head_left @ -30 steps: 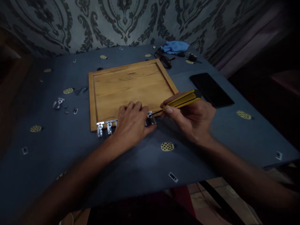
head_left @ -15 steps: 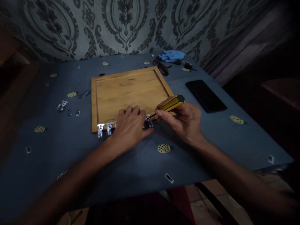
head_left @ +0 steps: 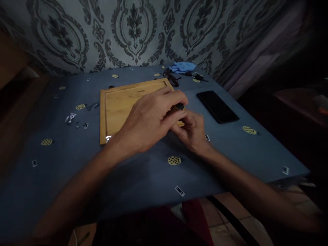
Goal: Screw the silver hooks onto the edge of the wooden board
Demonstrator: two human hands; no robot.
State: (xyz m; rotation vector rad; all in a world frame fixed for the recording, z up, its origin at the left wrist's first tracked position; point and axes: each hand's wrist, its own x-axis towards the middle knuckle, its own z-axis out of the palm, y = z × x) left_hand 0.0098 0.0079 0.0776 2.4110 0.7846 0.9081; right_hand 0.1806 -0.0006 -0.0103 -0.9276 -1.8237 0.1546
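A screwdriver with a yellow and black handle (head_left: pixel 180 107) is in both my hands, its shaft hidden. My right hand (head_left: pixel 194 132) is closed around the lower handle. Over the front right part of a framed wooden board (head_left: pixel 119 111), my left hand (head_left: pixel 151 118) curls its thumb and index finger about the black butt of the handle. The board lies flat on the table. One metal hook plate (head_left: pixel 108 138) peeks out at its front left corner; my left arm and hand cover the rest of that edge.
Left of the board lie a loose metal hook (head_left: pixel 70 118), a grey hook-shaped piece (head_left: pixel 92 106) and several small screws (head_left: pixel 78 127). A black phone (head_left: pixel 217 106) is on the right. Sunglasses (head_left: pixel 172 78), a blue cloth (head_left: pixel 182 67) and keys (head_left: pixel 199 77) are at the back.
My left hand has left the hooks on the board's front edge and moved up and right onto the screwdriver's butt. The screwdriver handle is now mostly covered. The view has shifted slightly.
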